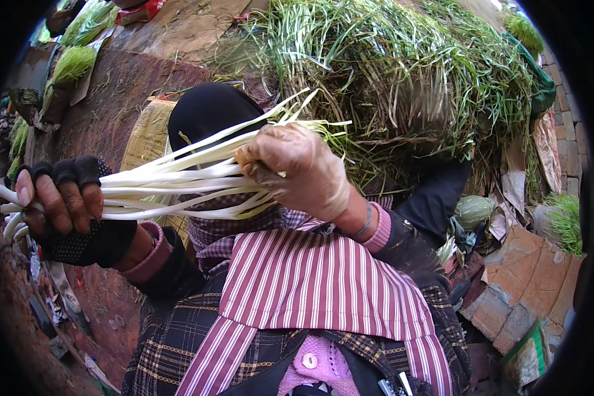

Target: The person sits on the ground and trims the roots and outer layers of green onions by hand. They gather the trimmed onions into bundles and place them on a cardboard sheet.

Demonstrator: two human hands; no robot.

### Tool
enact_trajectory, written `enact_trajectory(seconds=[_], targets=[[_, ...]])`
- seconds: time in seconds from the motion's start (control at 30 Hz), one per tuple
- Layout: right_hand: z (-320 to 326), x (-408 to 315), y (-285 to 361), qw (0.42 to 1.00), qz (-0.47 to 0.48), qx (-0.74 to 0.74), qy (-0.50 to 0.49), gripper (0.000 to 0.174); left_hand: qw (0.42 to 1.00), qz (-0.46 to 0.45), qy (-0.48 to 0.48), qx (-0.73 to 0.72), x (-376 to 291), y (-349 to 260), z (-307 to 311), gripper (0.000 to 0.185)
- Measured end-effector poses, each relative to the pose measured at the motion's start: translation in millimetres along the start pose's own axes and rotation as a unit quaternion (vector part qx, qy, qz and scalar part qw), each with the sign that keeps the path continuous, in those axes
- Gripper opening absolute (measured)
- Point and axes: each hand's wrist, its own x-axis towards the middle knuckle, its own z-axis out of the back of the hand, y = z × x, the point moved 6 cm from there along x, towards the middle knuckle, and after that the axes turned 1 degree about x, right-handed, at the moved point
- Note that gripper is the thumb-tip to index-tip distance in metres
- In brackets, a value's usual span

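A bunch of long, pale leafy-vegetable stalks [173, 179] stretches across the front of my chest. My left hand [69, 208], in a black fingerless glove with dotted grip, is closed around the thicker white ends, which stick out beyond the fist. Toward the other end, my right hand [302, 171], in a thin translucent glove, is clenched around the stalks where they turn yellow-green. Thin leaf tips fan out past its knuckles. Beneath the bunch are my dark-clad knee [213, 111] and a striped apron [321, 282].
A large heap of green, long-leaved plants [406, 59] lies ahead to the right. A yellow woven sack [146, 131] is beside my knee. Trimmed green bunches [74, 64] sit at the far left. At right are a green squash [475, 208] and brick paving [529, 277].
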Motion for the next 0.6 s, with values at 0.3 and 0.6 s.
enact_trajectory(seconds=[0.3, 0.6], targets=[[29, 19, 19, 0.859, -0.16, 0.486, -0.002, 0.039, 0.989, 0.099, 0.098, -0.056, 9, 49, -39, 0.02], [66, 29, 61, 0.81, -0.002, 0.586, -0.012, 0.034, 0.989, 0.126, -0.005, 0.078, -1, 87, -56, 0.021]])
